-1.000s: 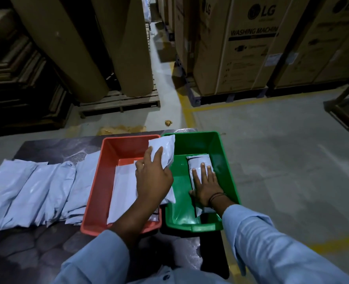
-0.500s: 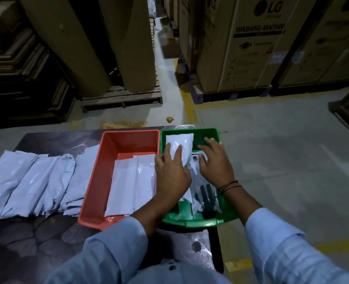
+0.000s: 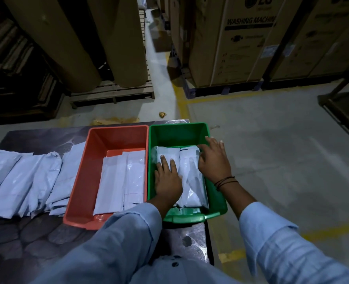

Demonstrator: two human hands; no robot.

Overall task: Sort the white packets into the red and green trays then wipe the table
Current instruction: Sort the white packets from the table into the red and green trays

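Two white packets [image 3: 192, 181] side by side in green tray [image 3: 177, 132]; left hand [image 3: 167, 181] flat, fingers straight, pressing on the left one; right hand [image 3: 213, 160] spread loose over the right one's far end, gripping nothing. Further packets [image 3: 120, 181] flat in adjoining red tray [image 3: 118, 138]. Unsorted packets [image 3: 26, 177] overlapping on surface [image 3: 26, 238] to the left

green tray [image 3: 177, 134]: held left packet [image 3: 167, 151] and right packet [image 3: 192, 181] side by side | left hand [image 3: 167, 181]: lay flat on left packet, fingers straight | right hand [image 3: 213, 160]: fingers spread over right packet's 12 o'clock end | red tray [image 3: 81, 181]: touched green tray at its 9 o'clock, held flat packets [image 3: 118, 181] | loose packets [image 3: 22, 177]: overlapped in a row on table [image 3: 46, 238], 9 o'clock of red tray
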